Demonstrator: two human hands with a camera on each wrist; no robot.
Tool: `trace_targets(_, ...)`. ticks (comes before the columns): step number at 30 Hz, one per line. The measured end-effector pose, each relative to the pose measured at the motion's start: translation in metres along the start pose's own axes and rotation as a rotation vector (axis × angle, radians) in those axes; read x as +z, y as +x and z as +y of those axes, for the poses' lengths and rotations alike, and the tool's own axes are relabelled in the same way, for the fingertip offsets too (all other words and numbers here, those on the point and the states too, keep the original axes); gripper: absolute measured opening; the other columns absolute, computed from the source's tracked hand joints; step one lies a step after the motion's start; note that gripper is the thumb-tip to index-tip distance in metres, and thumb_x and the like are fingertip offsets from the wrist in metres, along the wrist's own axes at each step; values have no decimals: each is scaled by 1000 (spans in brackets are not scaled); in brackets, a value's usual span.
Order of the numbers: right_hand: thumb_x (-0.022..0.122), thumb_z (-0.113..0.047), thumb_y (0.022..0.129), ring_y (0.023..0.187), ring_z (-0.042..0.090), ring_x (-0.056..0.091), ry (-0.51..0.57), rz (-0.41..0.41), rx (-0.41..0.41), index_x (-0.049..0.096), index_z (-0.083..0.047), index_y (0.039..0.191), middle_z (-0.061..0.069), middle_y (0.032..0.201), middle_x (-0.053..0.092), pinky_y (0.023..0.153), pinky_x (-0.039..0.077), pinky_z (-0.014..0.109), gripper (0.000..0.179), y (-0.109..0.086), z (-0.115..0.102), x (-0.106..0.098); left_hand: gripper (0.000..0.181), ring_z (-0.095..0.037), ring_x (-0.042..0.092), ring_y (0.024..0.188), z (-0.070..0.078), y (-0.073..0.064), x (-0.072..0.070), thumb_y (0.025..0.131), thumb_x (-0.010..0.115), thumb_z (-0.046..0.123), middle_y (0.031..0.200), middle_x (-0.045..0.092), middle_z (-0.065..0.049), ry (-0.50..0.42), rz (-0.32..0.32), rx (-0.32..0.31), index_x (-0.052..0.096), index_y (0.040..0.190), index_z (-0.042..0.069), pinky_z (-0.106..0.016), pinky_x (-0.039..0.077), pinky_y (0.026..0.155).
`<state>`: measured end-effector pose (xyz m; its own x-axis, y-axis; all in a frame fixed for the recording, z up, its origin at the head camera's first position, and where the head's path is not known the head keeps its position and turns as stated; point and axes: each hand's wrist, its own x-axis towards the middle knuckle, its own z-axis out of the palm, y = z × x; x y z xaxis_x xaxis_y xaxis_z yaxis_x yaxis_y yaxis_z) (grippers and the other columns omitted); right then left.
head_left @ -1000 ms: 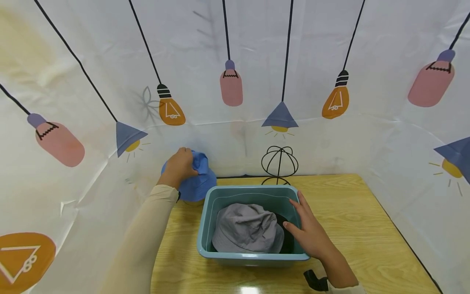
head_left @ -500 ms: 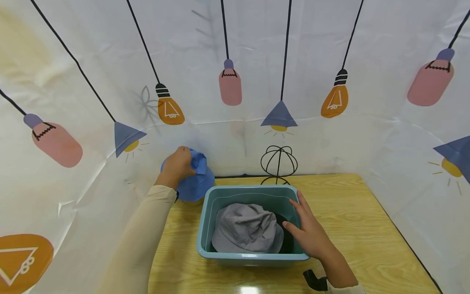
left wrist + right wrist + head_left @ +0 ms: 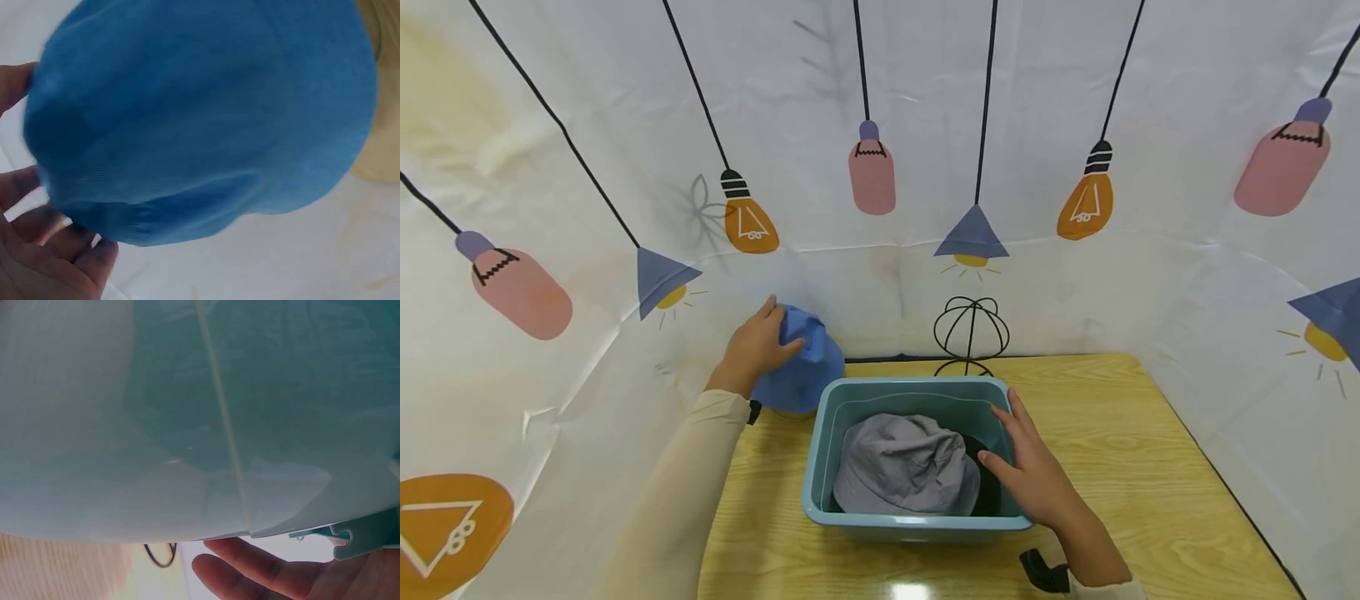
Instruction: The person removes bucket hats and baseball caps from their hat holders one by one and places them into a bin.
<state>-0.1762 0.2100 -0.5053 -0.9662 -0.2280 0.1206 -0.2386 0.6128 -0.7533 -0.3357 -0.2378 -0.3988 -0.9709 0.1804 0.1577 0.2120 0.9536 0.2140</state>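
At the back left, a blue cap (image 3: 801,371) sits raised above the table, with a bit of thin wire below its brim. My left hand (image 3: 754,346) lies at its crown, thumb and fingers spread apart. In the left wrist view the fingers (image 3: 94,262) are loose at the cap's edge. A teal plastic bin (image 3: 917,523) stands in the middle, holding a crumpled grey cap (image 3: 902,467) and a black item (image 3: 990,492) partly under it. Over the bin's right rim rests my right hand (image 3: 1037,479), its fingers extended; the right wrist view shows the bin's outer wall.
Behind the bin stands a black wire hat stand (image 3: 971,337). The wooden table (image 3: 1120,467) meets a white cloth backdrop (image 3: 1060,300) printed with lamps at its back and sides.
My left hand has loosened from the blue cap, fingers spreading and the hand shifting slightly left. The cap has settled slightly to the right. My right hand and the bin have stayed put.
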Motion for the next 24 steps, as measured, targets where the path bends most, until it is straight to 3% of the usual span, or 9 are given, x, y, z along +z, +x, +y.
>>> trace_targets(5, 62, -43, 103, 158, 45, 13, 2, 1, 0, 32, -14, 163, -1, 175, -8, 111, 29, 78, 73, 0, 0, 0, 95, -63, 22, 148, -14, -1, 11, 99, 62, 55, 168, 8, -36, -61, 10, -70, 16, 167, 8, -72, 21, 119)
trace_targets(9, 63, -43, 103, 158, 45, 12, 1, 0, 5, 32, -15, 163, -1, 175, -8, 111, 28, 78, 73, 0, 1, 1, 87, -59, 16, 152, -18, 0, 18, 106, 50, 53, 166, 10, -38, -71, 3, -96, 9, 167, 8, -74, 14, 120)
trace_targets(17, 64, -39, 103, 158, 45, 12, -4, 4, 11, 34, -12, 162, -1, 175, -9, 111, 27, 78, 72, 1, 3, 0, 57, -57, 22, 151, -13, 4, 24, 113, 26, 40, 167, 17, -33, 58, 79, -42, 22, 167, 23, -76, 21, 117)
trace_targets(21, 65, -37, 102, 159, 44, 12, 4, 1, 19, 34, -12, 162, -3, 175, -9, 112, 27, 78, 71, 2, 3, 1, 55, -57, 25, 150, -11, 5, 21, 114, 24, 35, 169, 24, -25, 96, 104, -41, 28, 165, 15, -76, 21, 117)
trace_targets(24, 65, -38, 102, 159, 43, 11, 5, 1, 20, 34, -13, 162, -3, 175, -9, 112, 26, 78, 71, 2, 3, 1, 53, -54, 32, 149, -11, 4, 14, 114, 28, 30, 163, 39, -22, 98, 164, -36, 35, 161, 6, -75, 22, 117)
